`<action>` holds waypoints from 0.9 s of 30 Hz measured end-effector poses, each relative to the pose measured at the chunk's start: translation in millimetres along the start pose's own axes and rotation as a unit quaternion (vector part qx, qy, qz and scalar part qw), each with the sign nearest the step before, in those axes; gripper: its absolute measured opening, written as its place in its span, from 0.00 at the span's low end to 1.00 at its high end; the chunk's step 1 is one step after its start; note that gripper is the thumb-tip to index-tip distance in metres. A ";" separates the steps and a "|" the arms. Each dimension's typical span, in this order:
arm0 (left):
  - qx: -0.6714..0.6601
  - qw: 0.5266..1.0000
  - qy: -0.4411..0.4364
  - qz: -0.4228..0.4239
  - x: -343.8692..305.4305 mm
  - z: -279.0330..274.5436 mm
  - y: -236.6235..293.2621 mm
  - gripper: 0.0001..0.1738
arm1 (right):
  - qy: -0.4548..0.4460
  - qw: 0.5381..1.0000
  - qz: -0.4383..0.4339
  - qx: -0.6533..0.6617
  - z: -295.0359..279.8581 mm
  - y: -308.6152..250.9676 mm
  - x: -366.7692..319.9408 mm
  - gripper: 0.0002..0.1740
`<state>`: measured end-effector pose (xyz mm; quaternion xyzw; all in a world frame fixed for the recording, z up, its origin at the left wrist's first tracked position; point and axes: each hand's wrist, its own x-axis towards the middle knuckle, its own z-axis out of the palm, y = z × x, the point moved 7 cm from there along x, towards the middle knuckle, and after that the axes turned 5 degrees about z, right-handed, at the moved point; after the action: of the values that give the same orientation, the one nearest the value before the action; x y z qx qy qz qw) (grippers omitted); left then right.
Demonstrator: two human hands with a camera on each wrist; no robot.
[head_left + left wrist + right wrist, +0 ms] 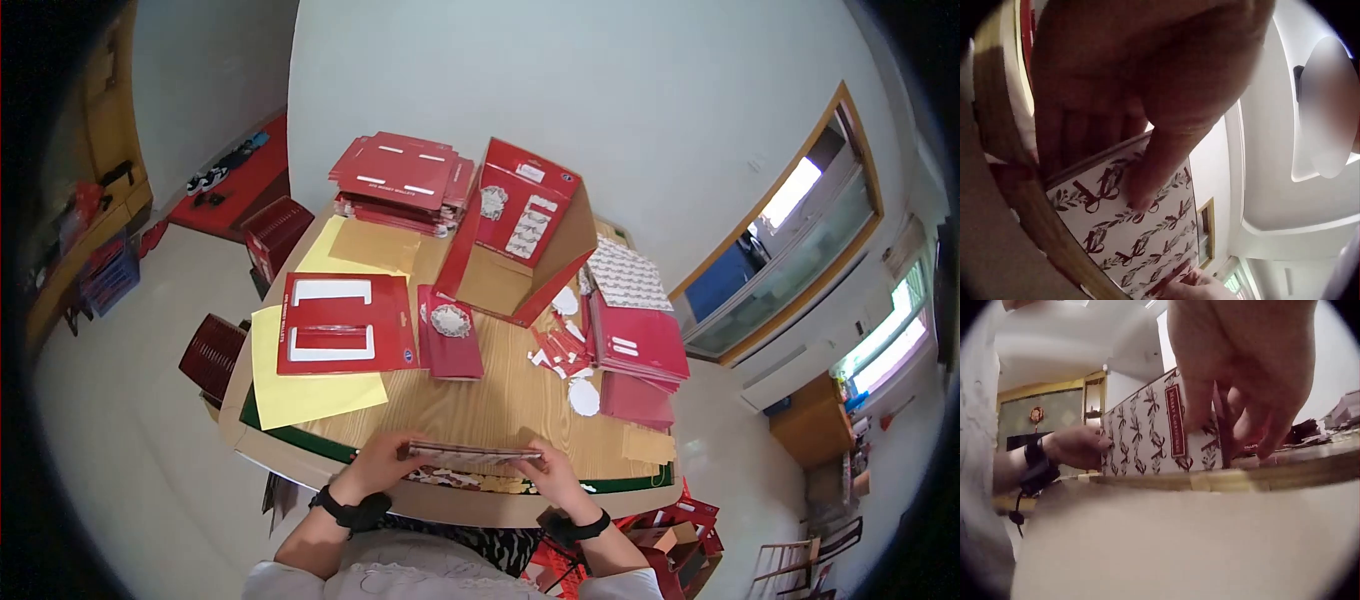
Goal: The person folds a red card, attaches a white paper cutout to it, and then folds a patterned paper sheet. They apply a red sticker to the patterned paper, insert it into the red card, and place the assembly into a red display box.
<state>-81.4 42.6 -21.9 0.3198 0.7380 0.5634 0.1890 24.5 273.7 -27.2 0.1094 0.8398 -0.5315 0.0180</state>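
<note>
Patterned card (470,454) stands edgewise on the table (480,400), pinched between left hand (378,462) and right hand (552,478).

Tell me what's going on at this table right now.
A person holds a bow-patterned card pack on edge at the near rim of the wooden table, left hand gripping one end and right hand the other. Stacks of red cards, an open red box and yellow paper lie beyond it.
</note>
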 end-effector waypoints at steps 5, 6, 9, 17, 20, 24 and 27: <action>-0.030 0.998 -0.025 -0.047 -4.6 -4.2 20.1 0.12 | -0.036 0.996 0.004 0.084 2.8 -39.7 -9.5 0.16; 0.003 0.997 -0.049 -0.056 -6.4 -5.7 22.5 0.12 | -0.045 0.989 0.000 0.140 3.4 -43.9 -11.4 0.19; -0.141 0.988 -0.045 -0.048 -14.1 5.2 20.8 0.12 | -0.098 0.978 0.060 0.173 2.8 -38.0 -20.5 0.17; -0.098 0.994 -0.024 -0.046 -21.2 3.0 27.0 0.13 | -0.027 0.982 0.008 0.189 6.5 -55.6 -30.0 0.15; -0.112 0.990 -0.032 -0.080 -23.8 0.5 34.7 0.12 | -0.027 0.978 0.019 0.207 7.3 -62.5 -30.6 0.15; -0.190 0.979 -0.015 -0.067 -25.2 1.7 41.7 0.10 | -0.041 0.974 0.027 0.219 12.4 -52.9 -29.6 0.17; -0.126 0.990 0.000 -0.058 -27.3 -1.6 43.2 0.11 | -0.002 0.987 0.004 0.162 14.0 -47.9 -32.7 0.16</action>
<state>-51.5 29.7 17.5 0.2501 0.6783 0.6398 0.2607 45.5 236.1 14.0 0.1131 0.7422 -0.6605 0.0033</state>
